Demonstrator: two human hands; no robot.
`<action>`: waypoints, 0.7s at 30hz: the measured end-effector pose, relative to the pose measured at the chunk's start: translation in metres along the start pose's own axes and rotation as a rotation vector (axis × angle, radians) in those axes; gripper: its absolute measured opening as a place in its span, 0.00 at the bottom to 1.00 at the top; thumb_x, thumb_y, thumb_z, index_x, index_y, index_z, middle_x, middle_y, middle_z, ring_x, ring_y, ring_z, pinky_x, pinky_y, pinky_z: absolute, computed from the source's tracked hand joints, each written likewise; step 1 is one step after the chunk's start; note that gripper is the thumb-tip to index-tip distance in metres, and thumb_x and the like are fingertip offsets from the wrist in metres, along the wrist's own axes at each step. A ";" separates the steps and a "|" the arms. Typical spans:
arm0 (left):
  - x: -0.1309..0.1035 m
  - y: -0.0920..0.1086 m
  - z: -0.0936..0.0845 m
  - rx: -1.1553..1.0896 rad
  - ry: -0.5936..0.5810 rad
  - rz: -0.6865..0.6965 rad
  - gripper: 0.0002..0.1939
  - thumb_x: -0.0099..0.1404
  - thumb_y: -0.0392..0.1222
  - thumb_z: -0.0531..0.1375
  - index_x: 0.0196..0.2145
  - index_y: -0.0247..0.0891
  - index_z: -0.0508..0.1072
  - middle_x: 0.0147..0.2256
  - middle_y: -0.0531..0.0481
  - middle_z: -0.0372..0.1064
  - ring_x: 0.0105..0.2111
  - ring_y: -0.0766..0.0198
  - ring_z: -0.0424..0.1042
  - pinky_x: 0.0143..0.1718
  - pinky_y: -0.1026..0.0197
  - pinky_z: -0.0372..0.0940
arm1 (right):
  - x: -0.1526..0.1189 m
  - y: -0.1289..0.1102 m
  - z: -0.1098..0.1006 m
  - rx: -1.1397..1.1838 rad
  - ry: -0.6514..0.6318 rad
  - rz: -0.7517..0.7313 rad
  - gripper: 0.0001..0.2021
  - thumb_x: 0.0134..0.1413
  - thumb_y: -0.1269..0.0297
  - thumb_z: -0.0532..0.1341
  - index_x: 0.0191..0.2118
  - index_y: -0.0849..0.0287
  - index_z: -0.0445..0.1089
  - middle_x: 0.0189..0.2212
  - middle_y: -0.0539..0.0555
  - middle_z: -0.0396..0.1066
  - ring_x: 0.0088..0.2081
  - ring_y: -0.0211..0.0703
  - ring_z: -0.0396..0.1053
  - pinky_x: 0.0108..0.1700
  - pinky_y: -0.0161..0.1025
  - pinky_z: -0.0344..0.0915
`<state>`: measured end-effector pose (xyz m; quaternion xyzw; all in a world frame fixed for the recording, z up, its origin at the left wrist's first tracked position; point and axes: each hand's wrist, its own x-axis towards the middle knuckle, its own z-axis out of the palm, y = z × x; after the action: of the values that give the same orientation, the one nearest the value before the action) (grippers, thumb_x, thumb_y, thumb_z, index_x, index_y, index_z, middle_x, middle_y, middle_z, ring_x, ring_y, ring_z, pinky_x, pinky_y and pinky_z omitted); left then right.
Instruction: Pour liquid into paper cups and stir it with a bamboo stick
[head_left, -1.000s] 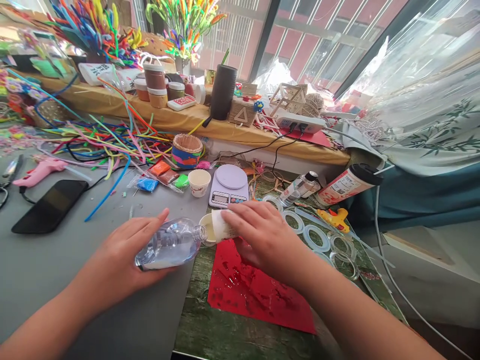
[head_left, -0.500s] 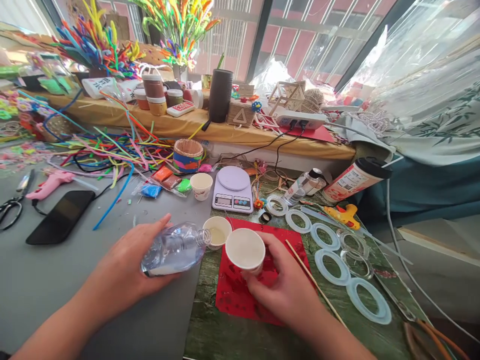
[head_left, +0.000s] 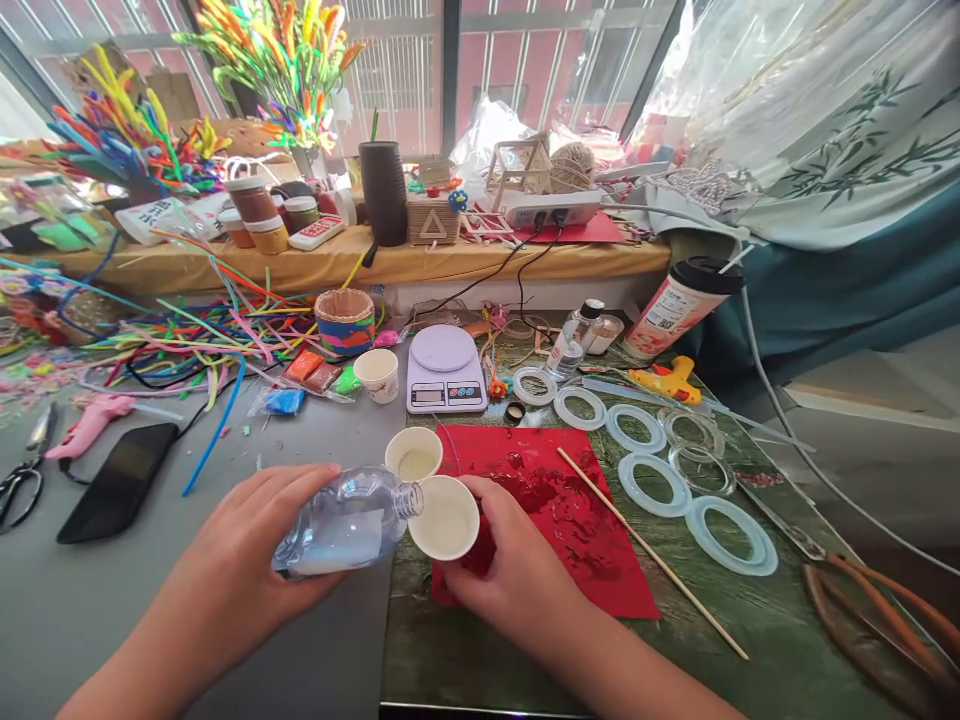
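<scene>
Cluttered green-and-grey tabletop (head_left: 480, 640) below barred windows (head_left: 405, 90), grip holding bottle (head_left: 345, 525) and paper cup (head_left: 444, 520)

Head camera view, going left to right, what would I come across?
Black-handled scissors → black phone → left hand → held paper cup → black-capped clear bottle → yellow glue gun → orange-handled scissors.

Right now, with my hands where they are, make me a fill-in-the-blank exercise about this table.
The left hand holds a clear plastic ____ on its side. The right hand holds a white paper ____. The wooden stick lies partly on a sheet whose colour is ____. Just nearer the person than the pink glue gun lies a flat black ____.
Missing words, in order: bottle; cup; red; phone.
</scene>
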<state>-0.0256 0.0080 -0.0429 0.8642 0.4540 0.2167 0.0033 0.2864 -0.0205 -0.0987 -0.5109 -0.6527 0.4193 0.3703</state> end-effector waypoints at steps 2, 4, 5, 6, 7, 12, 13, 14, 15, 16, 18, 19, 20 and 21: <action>0.000 0.000 -0.001 0.011 -0.014 0.018 0.34 0.71 0.59 0.70 0.70 0.51 0.69 0.59 0.46 0.82 0.56 0.47 0.83 0.59 0.48 0.75 | -0.001 0.000 0.000 0.009 -0.008 -0.003 0.34 0.52 0.75 0.69 0.66 0.53 0.70 0.63 0.61 0.78 0.63 0.59 0.76 0.65 0.59 0.73; 0.001 -0.001 -0.003 0.028 -0.027 0.032 0.34 0.72 0.56 0.70 0.70 0.51 0.69 0.59 0.46 0.82 0.56 0.48 0.83 0.60 0.49 0.74 | -0.001 0.001 -0.001 0.012 -0.002 -0.006 0.34 0.51 0.76 0.70 0.65 0.53 0.70 0.63 0.61 0.78 0.63 0.59 0.76 0.65 0.59 0.73; 0.001 -0.001 -0.004 0.042 -0.033 0.040 0.34 0.72 0.55 0.70 0.71 0.51 0.68 0.60 0.46 0.82 0.57 0.48 0.82 0.60 0.49 0.73 | 0.000 0.001 -0.002 0.012 0.006 -0.010 0.34 0.51 0.76 0.70 0.65 0.53 0.71 0.63 0.61 0.78 0.63 0.59 0.76 0.65 0.59 0.73; 0.002 -0.001 -0.005 0.058 -0.037 0.050 0.34 0.72 0.54 0.69 0.71 0.51 0.68 0.60 0.46 0.82 0.57 0.48 0.82 0.61 0.49 0.72 | 0.000 0.001 -0.003 0.012 0.014 -0.014 0.34 0.51 0.76 0.70 0.65 0.53 0.71 0.62 0.61 0.78 0.63 0.59 0.76 0.64 0.59 0.73; 0.003 -0.002 -0.006 0.074 -0.039 0.060 0.34 0.72 0.54 0.69 0.71 0.51 0.68 0.60 0.46 0.82 0.57 0.47 0.82 0.61 0.48 0.71 | 0.001 0.002 -0.004 0.013 0.020 -0.018 0.33 0.52 0.76 0.70 0.64 0.53 0.71 0.62 0.61 0.78 0.62 0.59 0.76 0.64 0.59 0.73; 0.007 0.000 -0.011 0.132 -0.038 0.106 0.33 0.73 0.53 0.67 0.72 0.50 0.67 0.59 0.45 0.82 0.56 0.47 0.82 0.61 0.48 0.70 | 0.001 0.004 -0.005 0.024 0.025 -0.041 0.32 0.53 0.75 0.70 0.64 0.54 0.70 0.61 0.61 0.78 0.61 0.59 0.76 0.63 0.58 0.73; 0.008 0.001 -0.012 0.145 -0.039 0.115 0.33 0.73 0.53 0.67 0.72 0.50 0.67 0.59 0.45 0.82 0.56 0.47 0.82 0.60 0.48 0.70 | 0.000 0.004 -0.004 0.026 0.023 -0.042 0.32 0.53 0.75 0.70 0.64 0.54 0.70 0.61 0.62 0.78 0.61 0.59 0.76 0.63 0.59 0.73; 0.009 0.001 -0.013 0.157 -0.038 0.126 0.33 0.73 0.53 0.67 0.72 0.49 0.67 0.59 0.45 0.82 0.56 0.47 0.82 0.60 0.48 0.69 | 0.000 0.004 -0.004 0.027 0.021 -0.041 0.32 0.54 0.75 0.70 0.64 0.54 0.70 0.61 0.62 0.78 0.61 0.59 0.76 0.63 0.59 0.73; 0.010 0.002 -0.014 0.168 -0.038 0.135 0.32 0.74 0.53 0.66 0.72 0.49 0.67 0.59 0.45 0.82 0.56 0.47 0.82 0.60 0.48 0.69 | -0.001 0.004 -0.004 0.028 0.020 -0.039 0.31 0.54 0.75 0.69 0.64 0.55 0.70 0.61 0.62 0.78 0.61 0.59 0.75 0.64 0.59 0.73; 0.012 0.003 -0.016 0.176 -0.039 0.141 0.32 0.74 0.53 0.66 0.72 0.49 0.67 0.59 0.45 0.82 0.56 0.46 0.82 0.61 0.47 0.69 | -0.001 0.004 -0.003 0.030 0.018 -0.036 0.31 0.54 0.75 0.69 0.64 0.55 0.70 0.61 0.62 0.78 0.61 0.59 0.75 0.64 0.59 0.73; 0.014 0.005 -0.019 0.186 -0.038 0.147 0.31 0.74 0.53 0.65 0.71 0.50 0.68 0.59 0.46 0.83 0.56 0.46 0.82 0.60 0.47 0.69 | -0.002 0.004 -0.003 0.034 0.013 -0.029 0.31 0.54 0.75 0.69 0.64 0.55 0.70 0.61 0.61 0.78 0.61 0.59 0.75 0.63 0.59 0.73; 0.016 0.006 -0.021 0.189 -0.033 0.149 0.31 0.74 0.53 0.65 0.71 0.50 0.68 0.59 0.46 0.83 0.56 0.46 0.82 0.60 0.47 0.69 | -0.002 0.004 -0.003 0.037 0.012 -0.026 0.31 0.54 0.76 0.69 0.64 0.54 0.70 0.61 0.61 0.78 0.61 0.59 0.75 0.63 0.59 0.73; 0.017 0.006 -0.024 0.193 -0.030 0.151 0.31 0.74 0.53 0.65 0.71 0.51 0.68 0.59 0.47 0.83 0.56 0.46 0.82 0.60 0.47 0.69 | -0.003 0.004 -0.004 0.038 0.010 -0.023 0.32 0.53 0.76 0.70 0.64 0.54 0.70 0.61 0.61 0.78 0.61 0.59 0.75 0.63 0.59 0.73; 0.018 0.007 -0.026 0.197 -0.029 0.154 0.31 0.74 0.53 0.65 0.71 0.51 0.69 0.59 0.47 0.83 0.56 0.46 0.82 0.60 0.47 0.69 | -0.003 0.004 -0.004 0.038 0.009 -0.020 0.32 0.53 0.77 0.70 0.64 0.54 0.71 0.61 0.61 0.78 0.61 0.59 0.75 0.63 0.59 0.73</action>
<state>-0.0204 0.0133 -0.0113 0.8957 0.4053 0.1582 -0.0918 0.2916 -0.0218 -0.1008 -0.4991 -0.6480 0.4255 0.3872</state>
